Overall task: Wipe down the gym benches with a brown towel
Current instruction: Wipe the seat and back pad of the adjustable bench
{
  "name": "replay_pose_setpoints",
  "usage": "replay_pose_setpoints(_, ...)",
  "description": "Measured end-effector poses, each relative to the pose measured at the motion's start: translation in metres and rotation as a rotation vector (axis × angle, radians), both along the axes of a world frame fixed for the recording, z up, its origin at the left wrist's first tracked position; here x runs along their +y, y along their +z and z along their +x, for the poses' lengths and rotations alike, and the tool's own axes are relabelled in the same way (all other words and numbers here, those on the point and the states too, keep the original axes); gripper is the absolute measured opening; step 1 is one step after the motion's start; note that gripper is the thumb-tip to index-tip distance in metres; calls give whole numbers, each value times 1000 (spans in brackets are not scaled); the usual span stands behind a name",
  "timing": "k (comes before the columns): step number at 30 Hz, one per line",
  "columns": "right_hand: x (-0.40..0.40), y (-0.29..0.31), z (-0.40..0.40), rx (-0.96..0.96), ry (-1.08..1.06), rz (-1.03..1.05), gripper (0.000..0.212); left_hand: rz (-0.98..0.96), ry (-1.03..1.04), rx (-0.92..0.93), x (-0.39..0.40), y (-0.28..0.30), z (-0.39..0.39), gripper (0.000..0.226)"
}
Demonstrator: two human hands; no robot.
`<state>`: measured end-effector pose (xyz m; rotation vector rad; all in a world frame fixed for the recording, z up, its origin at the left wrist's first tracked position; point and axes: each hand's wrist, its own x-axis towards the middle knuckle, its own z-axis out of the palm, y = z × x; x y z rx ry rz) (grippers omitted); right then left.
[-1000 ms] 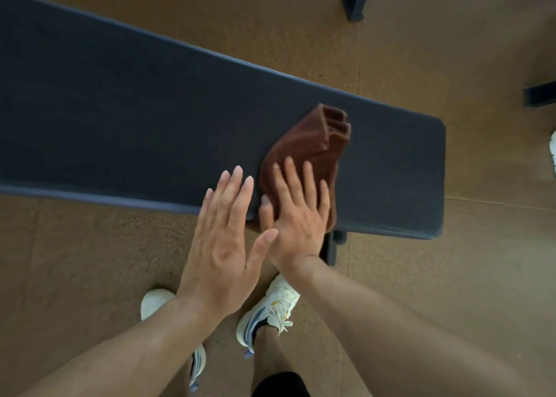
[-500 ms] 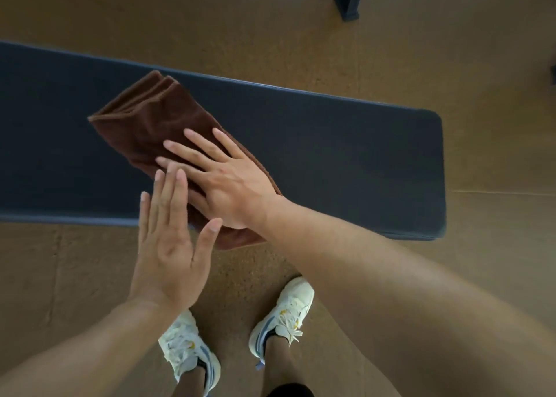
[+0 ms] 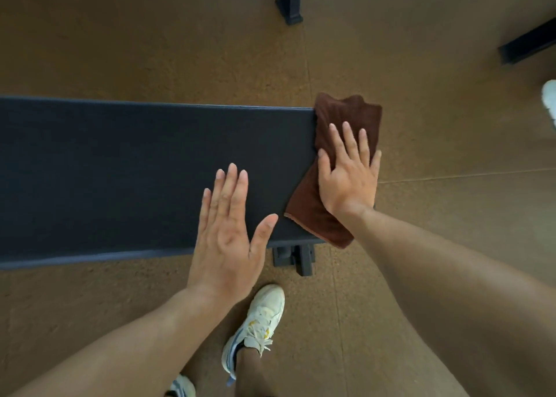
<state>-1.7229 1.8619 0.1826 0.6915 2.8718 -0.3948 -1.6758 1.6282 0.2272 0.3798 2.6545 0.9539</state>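
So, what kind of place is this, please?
Most likely a gym or fitness room. A long padded bench with a dark metal foot stands on a brown speckled floor like rubber or cork gym flooring, and other dark equipment legs show farther back.

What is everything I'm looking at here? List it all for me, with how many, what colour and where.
bench pad: one, dark blue-grey, runs from the left edge to the middle right.
brown towel: one, brown, folded, over the bench's right end.
bench foot: one, black, under the bench's near right corner.
equipment legs: two, black, top middle and top right.
floor: one, tan-brown, all around.
white object: one, right edge, too cropped to name.
shoes: two, white, bottom middle; the second is mostly cut off.
left hand: one, flat, fingers straight, over the bench.
right hand: one, flat, pressing on the towel.
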Motion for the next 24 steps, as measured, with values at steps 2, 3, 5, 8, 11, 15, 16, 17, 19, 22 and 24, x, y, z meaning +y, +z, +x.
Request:
replay_pose_setpoints(2, 6, 4, 18, -1, -197, -79, 61, 18, -3, -18, 1, -1, 9, 77)
replay_pose_setpoints(3, 7, 5, 27, -2, -306, -114, 62, 28, -4, -26, 0, -1, 14, 77)
replay_pose_setpoints(5, 7, 8, 46, -8, -505, -152, 62, 53, 6, -36, -9, -3, 24, 76)
replay_pose_setpoints(8, -11, 4, 77, 101, -696, -164, 59, 92, 35, -50, -35, -7, 40, 75)
replay_pose_setpoints(11, -44, -7, 101, 254, -687, -149, 58, 105, 54, -50, -71, -16, 56, 73)
replay_pose_setpoints(15, -100, -25, 115, 295, -97, 28, 57, 91, 88, -68, -115, -31, 75, 72)
replay_pose_setpoints(16, -124, -27, 110, 317, 149, 39, 53, 96, 101, -61, -124, -32, 78, 71)
replay_pose_setpoints(17, -153, -28, 103, 339, 370, 42, 49, 106, 120, -48, -132, -32, 79, 71)
replay_pose_setpoints(19, -220, -27, 81, 353, 620, 41, 46, 124, 184, -16, -150, -28, 77, 72)
replay_pose_setpoints(22, -315, -24, 47, 276, 764, 70, 51, 147, 338, 18, -192, -21, 68, 71)
replay_pose_setpoints(24, -355, -21, 33, 222, 857, 107, 56, 138, 413, 34, -224, -19, 60, 70)
